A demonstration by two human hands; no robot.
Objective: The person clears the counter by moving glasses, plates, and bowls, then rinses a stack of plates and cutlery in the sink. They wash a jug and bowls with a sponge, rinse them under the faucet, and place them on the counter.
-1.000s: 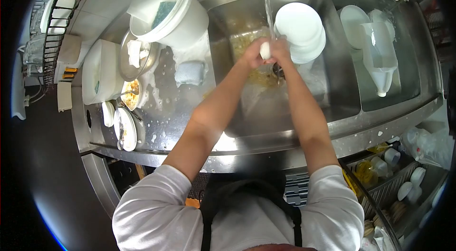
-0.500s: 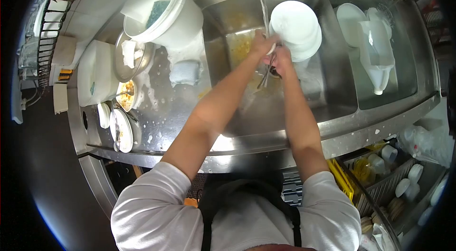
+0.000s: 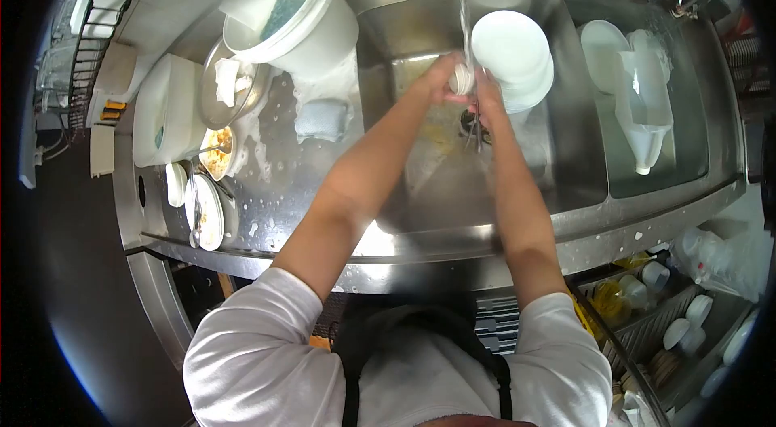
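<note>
Both hands over the sink basin, small white dishes and thin metal utensils under running water.
Left hand [image 3: 441,81] clamped on small white dishes [image 3: 461,79], fingers closed round their edge; right hand [image 3: 489,99] just beside it, closed on thin metal utensils [image 3: 478,134], ends pointing down near the drain. Exact utensil count: can't tell. Water stream [image 3: 463,10] falls from above onto the hand area. Dishes and utensils both inside the sink basin [image 3: 436,192], yellowish residue on its bottom. White plates [image 3: 509,47] stacked in same basin, right of the hands. Pale blue pad [image 3: 322,120] on the metal table [image 3: 279,176] to the left, foam around it; white bucket [image 3: 311,35] behind pad, tilted. White plastic container [image 3: 643,95] in the right-hand basin [image 3: 687,148], in water.
</note>
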